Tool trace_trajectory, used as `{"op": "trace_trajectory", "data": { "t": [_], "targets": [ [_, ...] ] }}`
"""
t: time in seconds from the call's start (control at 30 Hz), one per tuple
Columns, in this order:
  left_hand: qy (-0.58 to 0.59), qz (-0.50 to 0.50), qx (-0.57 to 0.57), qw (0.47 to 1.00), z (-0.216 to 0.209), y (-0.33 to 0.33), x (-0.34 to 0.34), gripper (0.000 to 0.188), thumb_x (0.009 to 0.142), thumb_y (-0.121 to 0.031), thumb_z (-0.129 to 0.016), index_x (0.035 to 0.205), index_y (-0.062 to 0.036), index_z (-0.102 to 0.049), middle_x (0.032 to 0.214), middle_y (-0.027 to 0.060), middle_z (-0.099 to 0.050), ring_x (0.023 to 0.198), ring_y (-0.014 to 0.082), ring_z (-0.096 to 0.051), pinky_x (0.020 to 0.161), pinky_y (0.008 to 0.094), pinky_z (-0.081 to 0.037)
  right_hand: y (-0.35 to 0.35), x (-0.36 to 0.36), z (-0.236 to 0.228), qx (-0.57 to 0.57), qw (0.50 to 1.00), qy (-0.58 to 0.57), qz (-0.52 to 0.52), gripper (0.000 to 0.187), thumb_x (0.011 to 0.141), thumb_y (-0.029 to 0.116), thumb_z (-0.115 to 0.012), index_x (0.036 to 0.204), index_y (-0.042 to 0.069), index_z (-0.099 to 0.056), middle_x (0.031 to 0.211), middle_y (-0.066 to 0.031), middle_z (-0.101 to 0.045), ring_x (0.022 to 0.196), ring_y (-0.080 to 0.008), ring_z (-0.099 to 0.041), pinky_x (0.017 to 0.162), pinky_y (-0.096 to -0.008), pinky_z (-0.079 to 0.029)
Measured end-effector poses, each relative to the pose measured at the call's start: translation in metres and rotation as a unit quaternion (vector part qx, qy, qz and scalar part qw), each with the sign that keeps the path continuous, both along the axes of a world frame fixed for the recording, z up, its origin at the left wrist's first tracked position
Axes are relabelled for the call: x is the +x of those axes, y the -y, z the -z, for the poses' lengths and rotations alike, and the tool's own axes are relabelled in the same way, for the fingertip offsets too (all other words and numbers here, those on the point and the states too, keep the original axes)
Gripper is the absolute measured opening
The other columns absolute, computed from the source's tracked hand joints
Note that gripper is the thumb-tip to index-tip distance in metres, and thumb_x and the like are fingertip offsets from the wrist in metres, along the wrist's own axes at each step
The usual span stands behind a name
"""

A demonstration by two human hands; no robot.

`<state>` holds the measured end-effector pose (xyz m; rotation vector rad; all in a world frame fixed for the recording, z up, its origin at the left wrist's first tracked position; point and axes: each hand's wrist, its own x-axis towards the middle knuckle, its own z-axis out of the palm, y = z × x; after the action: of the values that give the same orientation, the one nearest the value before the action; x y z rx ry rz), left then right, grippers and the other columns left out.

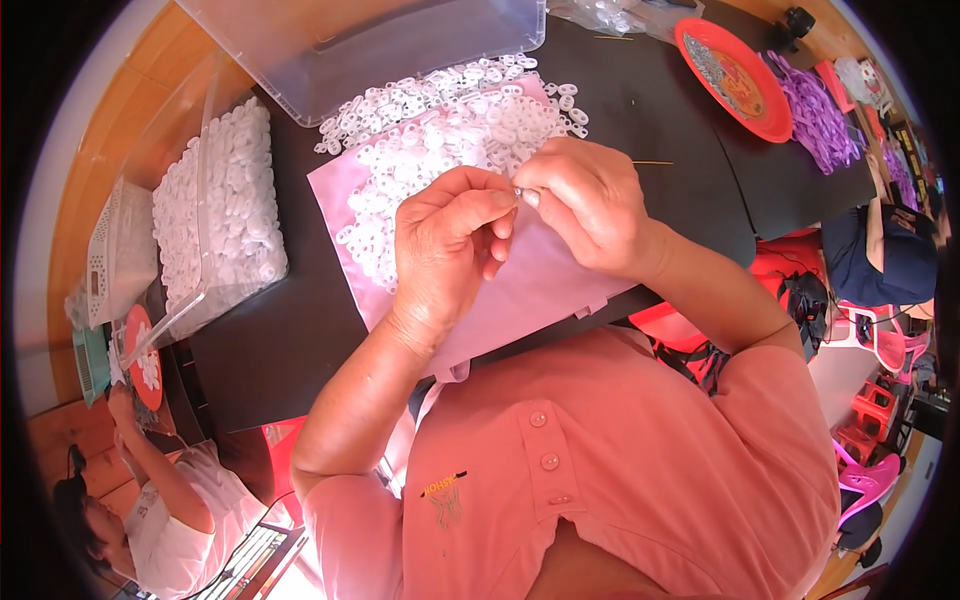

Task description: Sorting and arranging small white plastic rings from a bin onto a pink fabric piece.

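My left hand point(450, 235) and my right hand point(590, 205) meet fingertip to fingertip over a pink cloth point(540, 270). Both are closed in a pinch around a small shiny metal-looking piece point(518, 194); its exact kind is too small to make out. Just beyond my fingers, a heap of small white plastic pieces with oval holes point(440, 150) covers the far part of the cloth. More of them spill past its edge.
The dark table point(690, 180) carries a clear bin point(400, 50) behind the heap. A clear box of white pieces point(240, 200) stands left. At the far right are a red plate point(770, 125) of small metal parts and purple strips point(815, 115). Another person point(190, 500) sits at lower left.
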<state>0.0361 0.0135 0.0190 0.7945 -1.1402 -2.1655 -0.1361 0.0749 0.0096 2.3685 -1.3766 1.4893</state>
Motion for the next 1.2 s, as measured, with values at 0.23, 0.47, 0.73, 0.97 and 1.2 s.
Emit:
{"op": "trace_trajectory", "data": {
  "t": [0.23,0.47,0.73,0.97,1.2],
  "targets": [
    [0.050,-0.032,-0.058,0.997,-0.002,-0.004,-0.003,0.012,0.087,-0.008,-0.062,0.092,0.0022,-0.063,0.071,0.0059,-0.059,0.055,0.0123,-0.052,0.044,0.0236,-0.037,0.004,-0.004,0.005,-0.034,0.998,-0.013,0.049,0.022,0.070,-0.003,-0.063,0.090,0.005,-0.056,0.073,-0.0088,-0.056,0.062,-0.0285,-0.058,0.054,-0.0383,-0.046],
    [0.075,-0.049,-0.178,0.980,0.006,-0.006,-0.001,0.008,0.088,-0.004,-0.065,0.095,0.0007,-0.066,0.076,0.0042,-0.064,0.059,0.0076,-0.054,0.049,0.0207,-0.039,0.000,-0.003,0.000,-0.034,0.997,-0.041,0.063,0.024,0.069,-0.001,-0.065,0.091,0.006,-0.056,0.076,-0.0080,-0.058,0.064,-0.0285,-0.058,0.056,-0.0393,-0.047],
    [0.103,-0.080,-0.265,0.955,0.004,-0.009,-0.002,0.004,0.087,0.000,-0.067,0.090,-0.0003,-0.066,0.077,-0.0017,-0.062,0.066,0.0036,-0.054,0.060,0.0188,-0.045,-0.001,-0.002,0.000,-0.059,0.991,-0.072,0.099,0.025,0.066,0.002,-0.067,0.089,0.006,-0.056,0.077,-0.0072,-0.058,0.066,-0.0279,-0.059,0.057,-0.0391,-0.047],
    [0.104,-0.081,-0.304,0.944,0.006,-0.010,-0.002,0.002,0.087,0.000,-0.067,0.089,0.0001,-0.065,0.076,-0.0016,-0.062,0.069,0.0030,-0.055,0.063,0.0188,-0.046,-0.002,-0.002,-0.001,-0.060,0.987,-0.102,0.108,0.023,0.065,0.004,-0.066,0.086,0.006,-0.055,0.077,-0.0071,-0.057,0.066,-0.0266,-0.059,0.056,-0.0383,-0.047],
    [0.101,-0.064,-0.301,0.946,0.008,-0.008,0.001,0.004,0.086,0.001,-0.067,0.088,-0.0002,-0.064,0.075,-0.0019,-0.061,0.067,0.0036,-0.054,0.061,0.0200,-0.046,0.000,-0.003,0.000,-0.051,0.993,-0.070,0.083,0.023,0.067,0.003,-0.065,0.087,0.007,-0.055,0.075,-0.0065,-0.057,0.064,-0.0268,-0.058,0.056,-0.0382,-0.046]
  ]
}}
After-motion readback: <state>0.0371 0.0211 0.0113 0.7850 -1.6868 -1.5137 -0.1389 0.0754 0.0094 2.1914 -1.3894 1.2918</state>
